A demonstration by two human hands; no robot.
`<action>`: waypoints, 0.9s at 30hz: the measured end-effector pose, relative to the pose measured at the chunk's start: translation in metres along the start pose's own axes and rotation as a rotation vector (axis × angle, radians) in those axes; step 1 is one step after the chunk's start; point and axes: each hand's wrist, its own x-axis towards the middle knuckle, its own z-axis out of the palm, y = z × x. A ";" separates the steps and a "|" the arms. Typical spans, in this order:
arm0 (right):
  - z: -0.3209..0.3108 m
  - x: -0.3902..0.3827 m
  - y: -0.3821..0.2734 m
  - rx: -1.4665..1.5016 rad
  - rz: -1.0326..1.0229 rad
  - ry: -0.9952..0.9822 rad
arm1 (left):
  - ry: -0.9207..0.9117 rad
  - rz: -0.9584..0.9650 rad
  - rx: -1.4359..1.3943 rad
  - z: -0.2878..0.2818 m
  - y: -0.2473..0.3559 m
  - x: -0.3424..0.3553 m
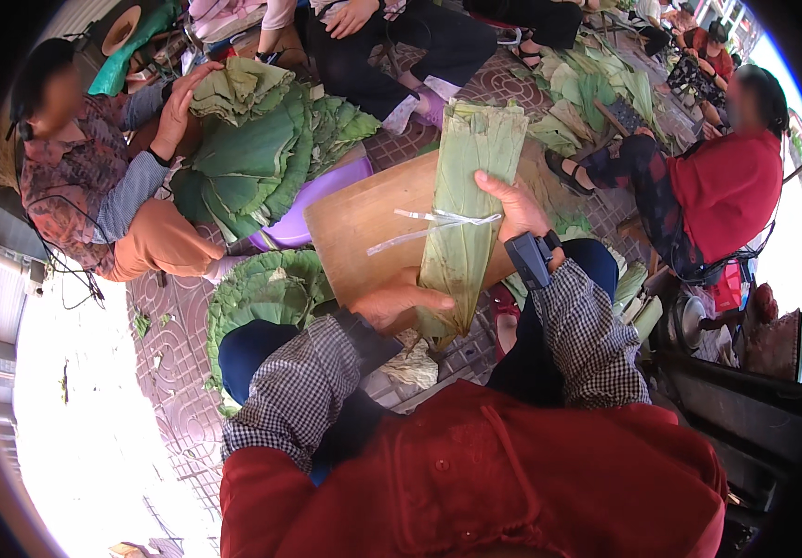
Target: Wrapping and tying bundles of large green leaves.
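Note:
Above a wooden board, both hands hold a long flat bundle of folded green leaves [469,163], tilted with its narrow end toward me. A white strip [461,219] is tied around its middle, and loose ends trail off to the left. My right hand [519,209] grips the bundle's right side near the tie, thumb on top. Lower down, my left hand [391,304] grips the bundle's left edge near the narrow end, thumb across it; its other fingers are partly hidden. The wooden board [364,219] lies in front of my knees, below the bundle.
Large round leaves [243,172] are stacked by a purple tub [326,189], where a person [85,177] handles them. Another leaf pile [266,293] sits beside my left knee. A person in red [726,195] sits at right. More leaves [596,88] cover the far ground.

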 end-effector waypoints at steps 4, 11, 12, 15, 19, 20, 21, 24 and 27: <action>-0.002 0.000 0.003 0.055 0.132 -0.097 | 0.110 0.174 -0.197 -0.038 0.013 0.003; 0.001 0.003 0.040 -0.200 0.272 -0.214 | 0.242 0.389 -0.117 -0.026 0.052 0.023; 0.003 0.004 0.046 -0.280 0.267 -0.221 | 0.268 0.411 -0.278 -0.024 0.049 0.028; 0.005 0.008 0.056 -0.233 0.346 -0.228 | 0.366 0.360 -0.301 -0.028 0.051 0.025; 0.013 0.010 0.063 -0.223 0.345 -0.244 | 0.402 0.401 -0.398 -0.031 0.051 0.022; 0.018 0.009 0.061 -0.194 0.366 -0.253 | 0.403 0.376 -0.410 -0.034 0.052 0.020; 0.021 0.008 0.061 -0.164 0.388 -0.262 | 0.404 0.351 -0.421 -0.037 0.053 0.018; 0.017 0.008 0.067 -0.173 0.417 -0.297 | 0.472 0.402 -0.434 -0.046 0.059 0.013; 0.008 0.007 0.073 -0.360 0.384 -0.434 | 0.522 0.383 -0.522 -0.063 0.067 0.005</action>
